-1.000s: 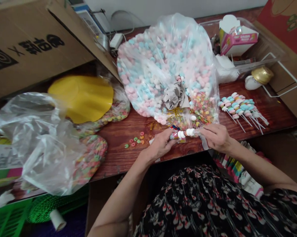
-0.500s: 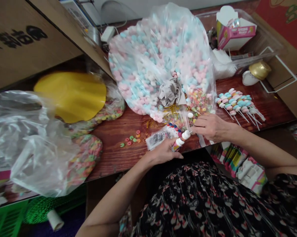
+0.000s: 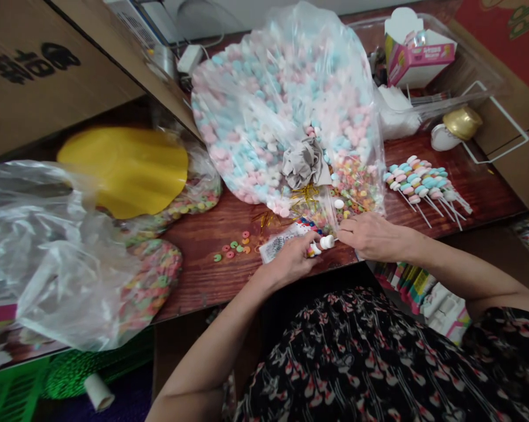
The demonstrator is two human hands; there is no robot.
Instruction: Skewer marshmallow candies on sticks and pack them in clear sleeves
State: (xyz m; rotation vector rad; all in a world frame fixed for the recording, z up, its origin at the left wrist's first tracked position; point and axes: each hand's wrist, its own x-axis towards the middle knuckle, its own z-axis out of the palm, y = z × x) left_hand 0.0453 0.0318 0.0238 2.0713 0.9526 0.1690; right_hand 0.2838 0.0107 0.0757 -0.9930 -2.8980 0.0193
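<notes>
My left hand (image 3: 294, 258) is closed round a candy skewer (image 3: 327, 242), with white pieces showing past the fingers and the rest hidden. At the skewer's right end, my right hand (image 3: 372, 235) pinches what looks like its thin stick. Just above the hands, a white candy (image 3: 338, 204) lies by a clear bag of small ring candies (image 3: 356, 184). A printed packet (image 3: 273, 247) is partly under my left hand. Several loose ring candies (image 3: 234, 246) are scattered to its left on the wooden table (image 3: 198, 281).
A big clear bag of pastel candies (image 3: 255, 105) fills the back, crumpled grey paper (image 3: 306, 161) at its front. Finished-looking candy skewers (image 3: 426, 181) lie at right, near a gold-topped jar (image 3: 461, 124) and plastic bin (image 3: 475, 70). Yellow sheet (image 3: 128, 170) and plastic bags (image 3: 71, 264) are left.
The skewer has turned to lie more level, and my left fingers have closed further over it. My right hand has shifted slightly down and left.
</notes>
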